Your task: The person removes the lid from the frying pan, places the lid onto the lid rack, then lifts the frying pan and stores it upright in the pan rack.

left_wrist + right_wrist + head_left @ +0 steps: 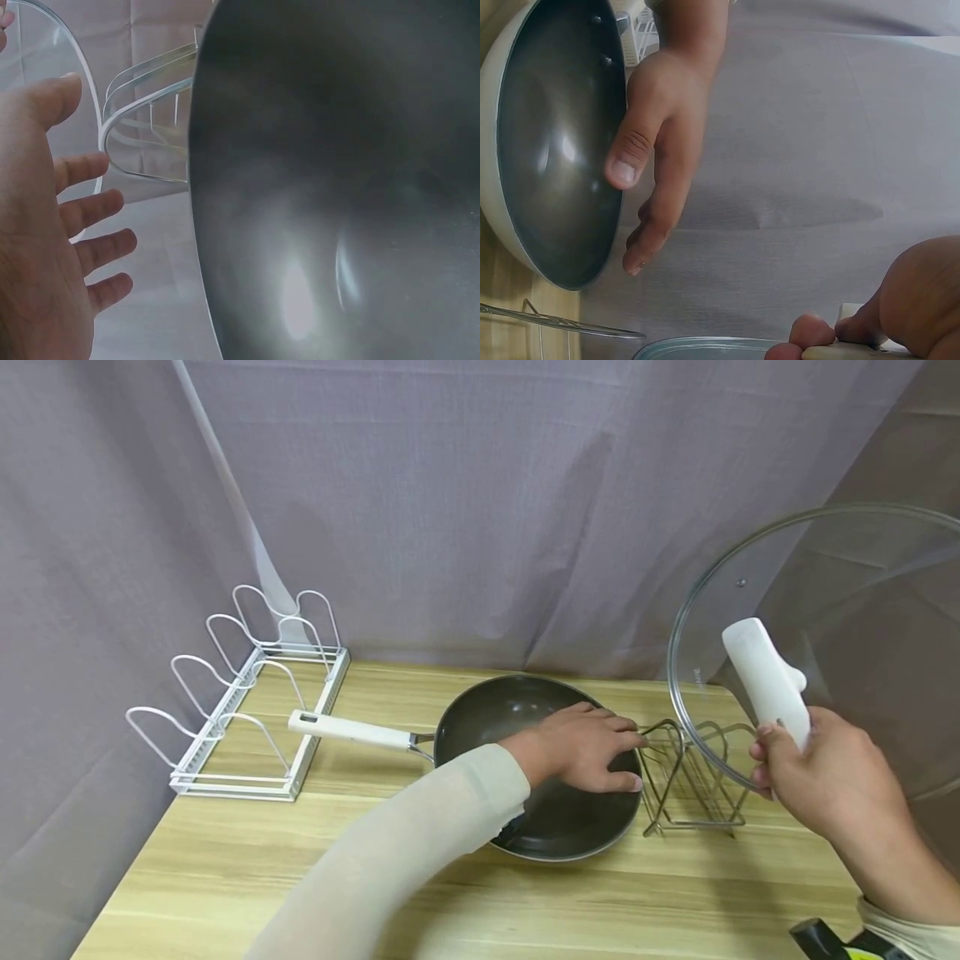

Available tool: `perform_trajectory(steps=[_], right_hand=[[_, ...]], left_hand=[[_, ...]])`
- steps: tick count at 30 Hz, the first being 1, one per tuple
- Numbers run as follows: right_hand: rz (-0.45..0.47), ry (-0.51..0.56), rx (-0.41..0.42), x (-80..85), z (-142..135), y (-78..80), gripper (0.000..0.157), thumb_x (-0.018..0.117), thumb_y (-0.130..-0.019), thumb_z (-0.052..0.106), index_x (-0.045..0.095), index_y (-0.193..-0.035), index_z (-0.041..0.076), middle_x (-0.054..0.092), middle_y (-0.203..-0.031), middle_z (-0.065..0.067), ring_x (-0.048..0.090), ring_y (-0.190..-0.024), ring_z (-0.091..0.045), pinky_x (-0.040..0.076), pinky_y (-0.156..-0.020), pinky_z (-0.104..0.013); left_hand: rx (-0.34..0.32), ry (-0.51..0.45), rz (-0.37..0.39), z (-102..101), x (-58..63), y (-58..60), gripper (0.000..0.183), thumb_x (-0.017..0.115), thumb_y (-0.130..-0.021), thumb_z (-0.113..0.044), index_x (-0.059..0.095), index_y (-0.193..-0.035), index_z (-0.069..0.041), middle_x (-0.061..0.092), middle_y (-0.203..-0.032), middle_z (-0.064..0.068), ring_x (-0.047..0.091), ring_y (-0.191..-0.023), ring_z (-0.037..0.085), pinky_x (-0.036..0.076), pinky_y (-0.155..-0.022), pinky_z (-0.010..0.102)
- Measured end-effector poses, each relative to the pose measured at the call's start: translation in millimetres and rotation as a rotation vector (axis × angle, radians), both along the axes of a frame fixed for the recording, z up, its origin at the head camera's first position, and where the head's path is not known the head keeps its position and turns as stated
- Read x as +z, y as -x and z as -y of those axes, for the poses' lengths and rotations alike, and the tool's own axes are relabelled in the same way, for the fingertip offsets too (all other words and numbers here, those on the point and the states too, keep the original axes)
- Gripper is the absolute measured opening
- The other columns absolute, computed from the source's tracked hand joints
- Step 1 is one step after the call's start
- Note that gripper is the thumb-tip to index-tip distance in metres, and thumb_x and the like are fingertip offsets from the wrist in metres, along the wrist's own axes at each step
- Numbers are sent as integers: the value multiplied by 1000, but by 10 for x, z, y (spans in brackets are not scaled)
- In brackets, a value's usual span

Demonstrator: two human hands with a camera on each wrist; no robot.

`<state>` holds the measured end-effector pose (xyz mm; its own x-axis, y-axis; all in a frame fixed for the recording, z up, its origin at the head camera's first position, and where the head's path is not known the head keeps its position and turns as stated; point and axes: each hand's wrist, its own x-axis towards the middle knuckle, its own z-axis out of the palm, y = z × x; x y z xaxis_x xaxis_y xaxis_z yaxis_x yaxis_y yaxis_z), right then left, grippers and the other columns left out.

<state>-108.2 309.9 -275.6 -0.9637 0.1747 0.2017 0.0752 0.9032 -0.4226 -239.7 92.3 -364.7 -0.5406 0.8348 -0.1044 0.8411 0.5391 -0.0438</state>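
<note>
A dark-lined frying pan [483,718] with a white handle [360,732] sits on the wooden table, its handle pointing left. Over the pan's right half reaches my left hand [581,747], fingers extended and apart; in the left wrist view this hand [37,217] holds nothing and is beside the pan's rim. My right hand [840,777] grips the white handle [761,668] of a large glass lid [677,635], raised and tilted at the right. In the right wrist view the right hand [915,307] shows only partly.
A bronze-coloured wire rack [693,823] stands just right of the pan, partly behind the lid. At the left, a white rack [303,768] with several looped dividers stands near the pan handle's end. Grey curtain [465,527] hangs behind the table.
</note>
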Motion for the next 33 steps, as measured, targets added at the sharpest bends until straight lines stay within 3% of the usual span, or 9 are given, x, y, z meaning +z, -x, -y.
perform_trajectory(steps=[10, 21, 33], right_hand=[[-6, -9, -5, -8, -14, -3, 37, 44, -107, 33, 61, -106, 0, 70, -72, 0, 61, -60, -17, 40, -50, -32], [31, 11, -4, -39, -32, -3, 39, 43, -107, 36, 61, -106, 2, 70, -73, 0, 62, -61, -17, 41, -50, -32], [9, 9, 19, -79, -39, 7, 38, 44, -107, 34, 60, -107, -1, 70, -74, -1, 63, -60, -17, 42, -50, -32]], left_hand=[[8, 16, -20, -68, 46, -52, 74, 26, -97, -79, 19, -162, -45, 20, -166, -18, 19, -152, 10, 15, -122, 37], [13, 23, -19, -123, 32, -46, 75, 24, -96, -80, 19, -162, -45, 16, -167, -18, 15, -153, 8, 14, -123, 36], [5, 1, -39, -173, 35, -42, 74, 26, -97, -79, 19, -162, -45, 17, -167, -18, 15, -153, 9, 15, -123, 38]])
